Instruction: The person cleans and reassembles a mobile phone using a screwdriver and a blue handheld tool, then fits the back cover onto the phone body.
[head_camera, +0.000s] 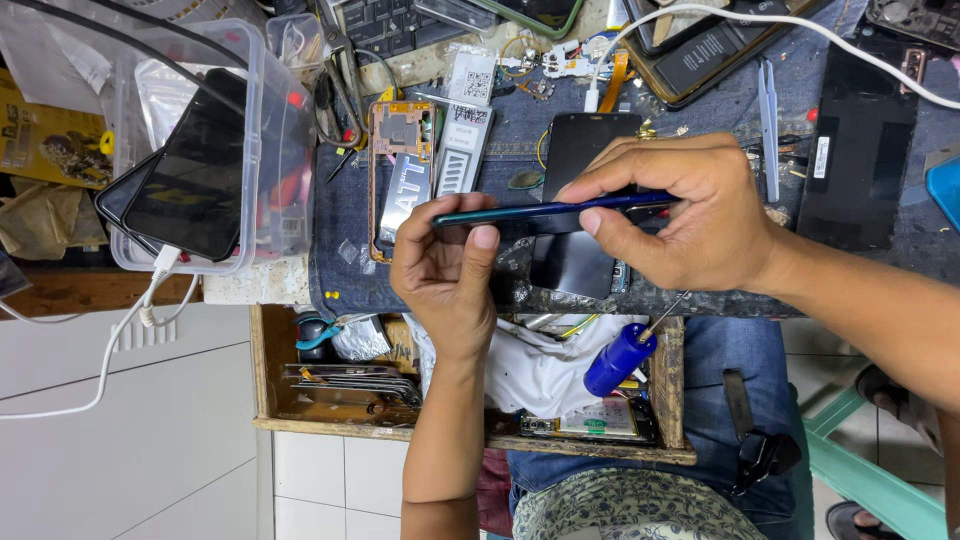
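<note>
Both of my hands hold a slim dark blue phone (545, 209) edge-on above a denim-covered workbench (700, 130). My left hand (445, 270) grips its near end with thumb and fingers. My right hand (680, 215) pinches the far end and also carries a blue-handled screwdriver (625, 357) that points down from under the palm. A black phone screen (572, 262) lies flat on the bench just under the held phone.
An opened phone frame with battery (402, 180) lies left of the hands. A clear plastic tub (210, 150) with dark phones stands at far left. Tweezers (768, 120), a black panel (858, 150) and white cables sit to the right. An open drawer (470, 400) of parts lies below.
</note>
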